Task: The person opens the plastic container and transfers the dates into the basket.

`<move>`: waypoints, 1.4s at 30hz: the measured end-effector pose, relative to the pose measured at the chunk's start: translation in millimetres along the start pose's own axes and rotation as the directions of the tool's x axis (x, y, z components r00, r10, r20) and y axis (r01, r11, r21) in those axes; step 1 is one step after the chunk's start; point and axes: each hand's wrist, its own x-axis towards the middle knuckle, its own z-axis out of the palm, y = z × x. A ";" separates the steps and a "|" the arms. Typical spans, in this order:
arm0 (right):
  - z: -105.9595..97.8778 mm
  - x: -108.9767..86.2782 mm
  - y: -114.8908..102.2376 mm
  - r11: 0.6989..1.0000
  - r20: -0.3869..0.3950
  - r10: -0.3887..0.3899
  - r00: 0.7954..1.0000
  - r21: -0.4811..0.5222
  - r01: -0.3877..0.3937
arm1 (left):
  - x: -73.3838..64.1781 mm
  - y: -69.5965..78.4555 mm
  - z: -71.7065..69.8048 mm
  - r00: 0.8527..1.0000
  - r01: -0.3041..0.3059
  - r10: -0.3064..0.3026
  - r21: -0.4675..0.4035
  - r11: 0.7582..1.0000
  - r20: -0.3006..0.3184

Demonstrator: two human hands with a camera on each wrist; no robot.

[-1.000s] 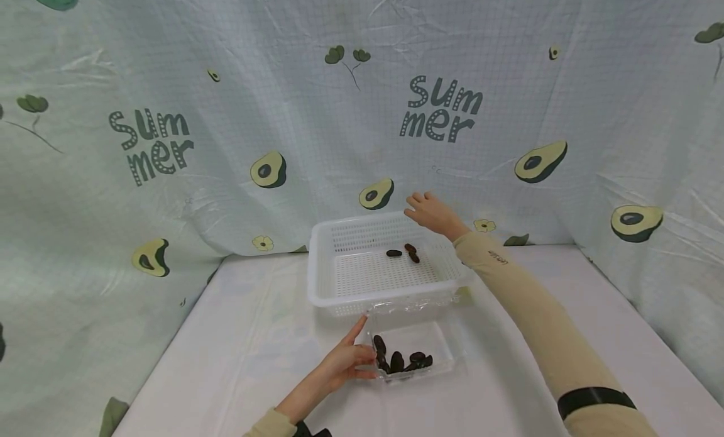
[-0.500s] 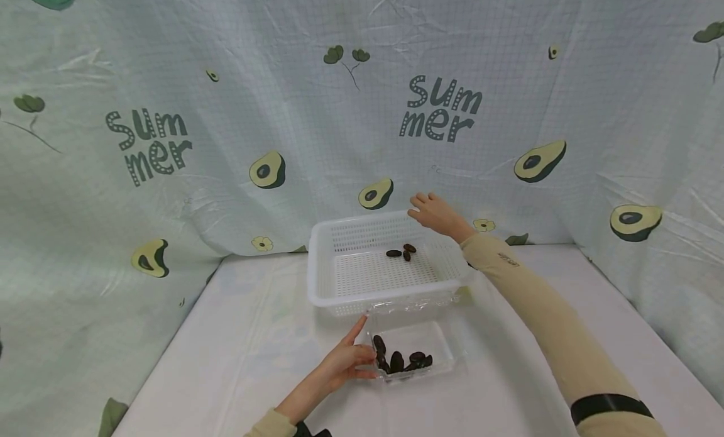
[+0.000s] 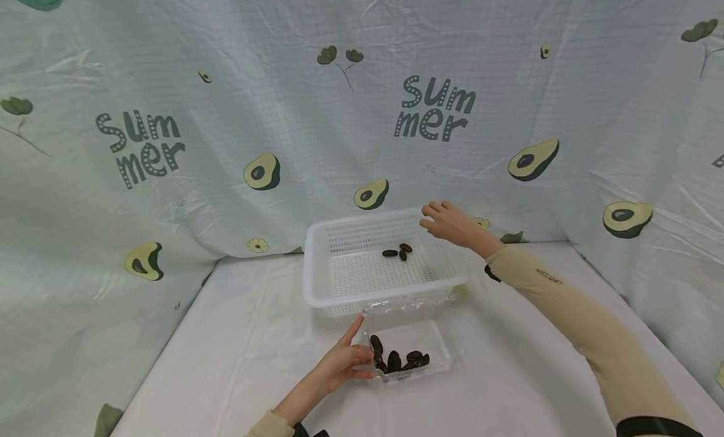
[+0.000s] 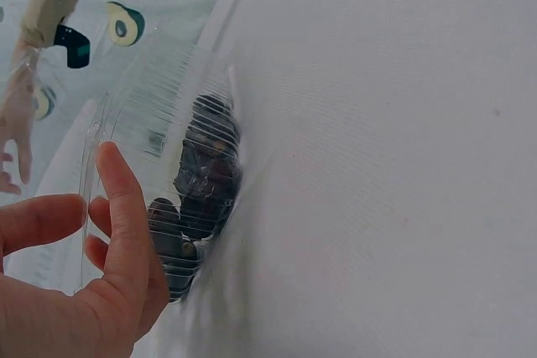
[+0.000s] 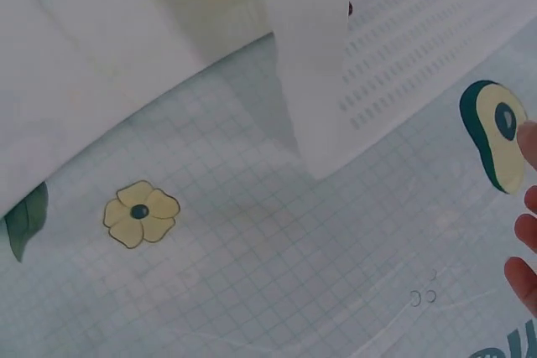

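My left hand (image 3: 342, 363) holds the left side of a clear plastic box (image 3: 434, 337), thumb and fingers at its rim. Inside, several dark oval dates (image 3: 394, 361) lie along the front and left walls; in the left wrist view they show as dark dates (image 4: 205, 165) through the ribbed plastic. Behind the box stands a white perforated basket (image 3: 315, 261) with 3 dates (image 3: 390, 253) on its floor. My right hand (image 3: 455, 228) hovers at the basket's back right corner, fingers loosely bent, nothing in them. Its fingertips (image 5: 524, 281) show at the right wrist view's edge.
The box's transparent lid (image 3: 410, 304) stands open against the basket's front wall. A white cloth (image 3: 260, 336) covers the table. Close behind the basket hangs a printed curtain (image 3: 305, 173), which also rises on both sides.
My right hand has drawn back to the right and slightly down. One date in the basket shifted left between the two earlier frames. My left hand stays on the box.
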 end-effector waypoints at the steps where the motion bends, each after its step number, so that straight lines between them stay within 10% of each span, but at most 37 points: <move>1: -2.3 -3.0 -0.9 1.000 -0.010 -0.005 1.000 0.005 0.005 | 0.0 -0.1 0.0 1.000 0.000 0.000 -0.001 1.000 0.000; 27: -60.3 -90.8 -27.9 0.992 -0.071 -0.031 0.997 0.122 0.039 | -1.1 1.7 1.0 1.000 0.003 -0.003 0.001 1.000 0.001; 42: -81.0 -109.0 -70.9 0.983 -0.112 -0.098 0.989 0.143 0.114 | -0.5 1.4 -0.9 1.000 0.002 -0.002 -0.001 1.000 0.020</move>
